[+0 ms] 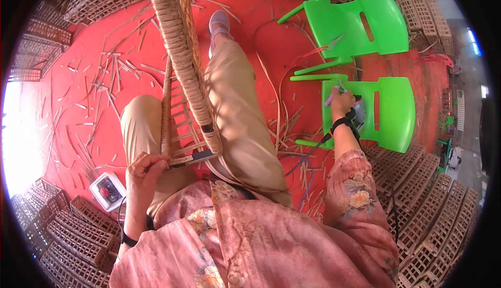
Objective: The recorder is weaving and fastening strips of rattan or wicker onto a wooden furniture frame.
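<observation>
Gripping a wicker frame and a tool, hands work amid cane scraps.

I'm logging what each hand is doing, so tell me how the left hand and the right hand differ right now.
The left hand is drawn in by the lap, gripping the woven rattan frame; the right hand is stretched out over the green plastic chair, touching a small tool there. The right wrist's band has an orange trim; the left's looks plain black. Both come out of pink floral sleeves.
</observation>
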Tool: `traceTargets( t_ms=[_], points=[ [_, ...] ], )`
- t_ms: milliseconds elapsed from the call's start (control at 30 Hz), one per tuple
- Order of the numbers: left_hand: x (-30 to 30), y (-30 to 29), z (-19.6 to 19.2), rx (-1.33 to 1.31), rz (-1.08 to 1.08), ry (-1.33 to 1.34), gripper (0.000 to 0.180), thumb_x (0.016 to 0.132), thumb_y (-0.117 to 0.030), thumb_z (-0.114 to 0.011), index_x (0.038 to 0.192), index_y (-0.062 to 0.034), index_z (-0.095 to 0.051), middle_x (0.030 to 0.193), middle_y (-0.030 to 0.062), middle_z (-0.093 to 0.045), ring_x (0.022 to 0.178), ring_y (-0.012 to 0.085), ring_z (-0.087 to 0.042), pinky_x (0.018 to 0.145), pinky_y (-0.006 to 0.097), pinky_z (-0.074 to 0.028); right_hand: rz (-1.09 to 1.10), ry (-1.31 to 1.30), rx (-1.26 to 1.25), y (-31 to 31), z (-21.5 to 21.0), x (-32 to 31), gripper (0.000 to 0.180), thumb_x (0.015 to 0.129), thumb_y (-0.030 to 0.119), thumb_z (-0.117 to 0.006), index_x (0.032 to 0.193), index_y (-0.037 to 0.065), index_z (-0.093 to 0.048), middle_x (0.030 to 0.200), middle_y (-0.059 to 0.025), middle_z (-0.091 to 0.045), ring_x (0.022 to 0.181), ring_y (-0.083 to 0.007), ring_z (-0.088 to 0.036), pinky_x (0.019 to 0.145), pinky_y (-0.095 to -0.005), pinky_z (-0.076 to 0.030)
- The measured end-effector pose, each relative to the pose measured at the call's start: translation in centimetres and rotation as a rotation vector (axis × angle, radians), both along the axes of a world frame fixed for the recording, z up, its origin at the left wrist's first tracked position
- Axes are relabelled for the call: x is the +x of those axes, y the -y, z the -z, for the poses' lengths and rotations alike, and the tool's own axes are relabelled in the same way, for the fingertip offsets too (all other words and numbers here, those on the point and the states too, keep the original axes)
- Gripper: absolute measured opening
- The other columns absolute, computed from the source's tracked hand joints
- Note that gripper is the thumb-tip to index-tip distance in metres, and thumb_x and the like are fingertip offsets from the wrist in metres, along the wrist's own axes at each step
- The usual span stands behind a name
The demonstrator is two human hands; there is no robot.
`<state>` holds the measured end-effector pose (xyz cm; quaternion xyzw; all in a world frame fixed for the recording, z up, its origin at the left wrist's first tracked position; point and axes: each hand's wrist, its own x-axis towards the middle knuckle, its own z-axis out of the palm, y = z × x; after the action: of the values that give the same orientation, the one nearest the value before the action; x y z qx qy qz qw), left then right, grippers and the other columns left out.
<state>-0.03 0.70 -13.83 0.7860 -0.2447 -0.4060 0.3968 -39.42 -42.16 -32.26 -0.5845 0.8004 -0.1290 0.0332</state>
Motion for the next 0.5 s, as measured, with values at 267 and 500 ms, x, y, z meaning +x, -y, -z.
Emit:
traceTargets(
  t_ms=[267,500],
  points=[
    [-0.1,0.2,0.3,0.071,-0.072,0.002,0.006,0.082,-0.002,-0.069,0.087,0.0019,-0.069,0.075,0.0012,-0.056,0.071,0.0082,-0.054,0.066,0.023,-0.042,-0.352,0.299,-0.237,9.3,-0.7,6.2,0.057,0.082,0.041,-0.069,0.116,-0.005,-0.063,0.112,-0.0253,-0.065,0.108,-0.0422,-0.059,0.096,-0.0457,-0.046],
    [-0.3,1.6,-1.1,0.14,-0.046,0.083,0.006,0.079,-0.002,-0.07,0.084,0.0013,-0.068,0.073,0.0028,-0.055,0.068,0.0103,-0.053,0.063,0.025,-0.042,-0.149,0.128,-0.017,17.0,1.7,9.6,0.049,0.075,0.037,-0.075,0.103,-0.004,-0.067,0.102,-0.0246,-0.069,0.098,-0.0413,-0.067,0.084,-0.048,-0.053]
  ],
)
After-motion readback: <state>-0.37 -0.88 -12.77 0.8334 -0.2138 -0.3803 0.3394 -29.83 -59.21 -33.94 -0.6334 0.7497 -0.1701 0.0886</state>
